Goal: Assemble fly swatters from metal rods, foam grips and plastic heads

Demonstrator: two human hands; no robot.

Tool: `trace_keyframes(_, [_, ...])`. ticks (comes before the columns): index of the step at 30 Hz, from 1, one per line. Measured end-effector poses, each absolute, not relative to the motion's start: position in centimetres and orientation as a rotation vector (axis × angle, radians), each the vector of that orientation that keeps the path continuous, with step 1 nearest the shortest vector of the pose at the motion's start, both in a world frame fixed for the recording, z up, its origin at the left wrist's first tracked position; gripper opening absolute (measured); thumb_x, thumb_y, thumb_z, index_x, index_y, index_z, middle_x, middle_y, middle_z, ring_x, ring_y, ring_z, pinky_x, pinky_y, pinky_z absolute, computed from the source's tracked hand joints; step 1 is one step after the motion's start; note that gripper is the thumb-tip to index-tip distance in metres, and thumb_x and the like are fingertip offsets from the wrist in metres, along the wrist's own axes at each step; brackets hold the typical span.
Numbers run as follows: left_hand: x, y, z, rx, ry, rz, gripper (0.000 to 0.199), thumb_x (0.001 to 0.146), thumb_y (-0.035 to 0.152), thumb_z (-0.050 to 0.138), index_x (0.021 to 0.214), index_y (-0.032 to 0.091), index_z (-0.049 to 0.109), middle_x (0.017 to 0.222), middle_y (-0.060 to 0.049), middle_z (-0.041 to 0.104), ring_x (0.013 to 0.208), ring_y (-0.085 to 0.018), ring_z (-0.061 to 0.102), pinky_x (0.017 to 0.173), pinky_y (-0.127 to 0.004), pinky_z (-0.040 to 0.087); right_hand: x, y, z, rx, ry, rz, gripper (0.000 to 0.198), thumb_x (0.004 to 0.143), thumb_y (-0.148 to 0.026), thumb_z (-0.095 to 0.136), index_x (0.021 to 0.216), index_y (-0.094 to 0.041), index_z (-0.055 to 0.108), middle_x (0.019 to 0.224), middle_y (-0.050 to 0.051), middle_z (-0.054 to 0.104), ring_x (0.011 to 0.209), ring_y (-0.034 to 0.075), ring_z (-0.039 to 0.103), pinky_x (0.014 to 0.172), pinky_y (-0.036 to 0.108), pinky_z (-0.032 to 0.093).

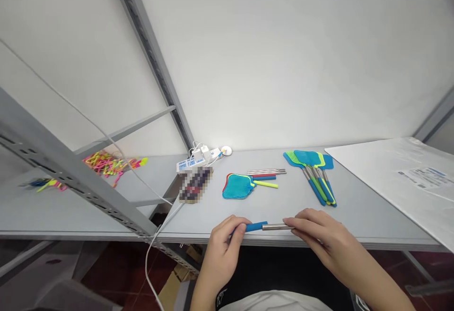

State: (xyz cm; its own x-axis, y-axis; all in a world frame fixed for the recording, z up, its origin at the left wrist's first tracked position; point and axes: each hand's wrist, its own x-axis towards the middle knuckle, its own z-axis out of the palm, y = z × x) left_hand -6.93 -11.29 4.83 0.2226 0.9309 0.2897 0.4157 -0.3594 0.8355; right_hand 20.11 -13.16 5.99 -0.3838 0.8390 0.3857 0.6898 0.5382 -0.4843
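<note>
My left hand is closed around a blue handle, which points to the right over the table's front edge. A silver metal tube is held in my right hand, between thumb and fingers. The tube's left end meets the handle's right end; how far one goes into the other cannot be seen. Beyond the hands lie blue and red fly swatter heads with a yellow handle. Beside them are several loose metal tubes and a blue handle. A pile of assembled fly swatters lies to the right.
A power strip with chargers stands at the back left, near a pixelated object. A large white package covers the right side. A metal shelf post and white cable are at left, with colourful plastic items behind.
</note>
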Motion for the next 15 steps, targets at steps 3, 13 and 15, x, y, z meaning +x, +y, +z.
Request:
trace_keyframes(3, [-8.2,-11.3,4.8,1.837,1.269,1.148,0.025,0.099,0.035,0.048,0.093,0.021,0.068,0.085,-0.002,0.065,0.084,-0.018,0.059,0.077,-0.026,0.042,20.0,-13.8,5.7,-1.235,-2.187,0.307,0.032,0.102,-0.022,0.042,0.128,-0.034,0.057,0.105,0.005,0.063,0.092,0.019,0.061,0.076,0.033,0.05])
trace_keyframes(13, [-7.0,-11.4,4.6,1.869,1.227,1.173,0.028,0.098,0.034,0.047,0.081,0.02,0.064,0.073,0.001,0.06,0.071,-0.015,0.054,0.068,-0.024,0.039,20.0,-14.9,6.9,-1.242,-2.205,0.194,0.032,0.1,-0.018,0.046,0.126,-0.033,0.057,0.104,0.004,0.063,0.09,0.018,0.059,0.076,0.034,0.047])
trace_keyframes(15, [-6.4,-11.8,4.8,1.902,1.236,1.152,0.027,0.098,0.033,0.048,0.081,0.02,0.063,0.073,0.001,0.06,0.07,-0.015,0.054,0.066,-0.024,0.039,19.4,-15.0,6.8,-1.248,-2.218,0.142,0.032,0.1,-0.016,0.046,0.125,-0.032,0.058,0.102,0.004,0.063,0.087,0.019,0.059,0.074,0.034,0.046])
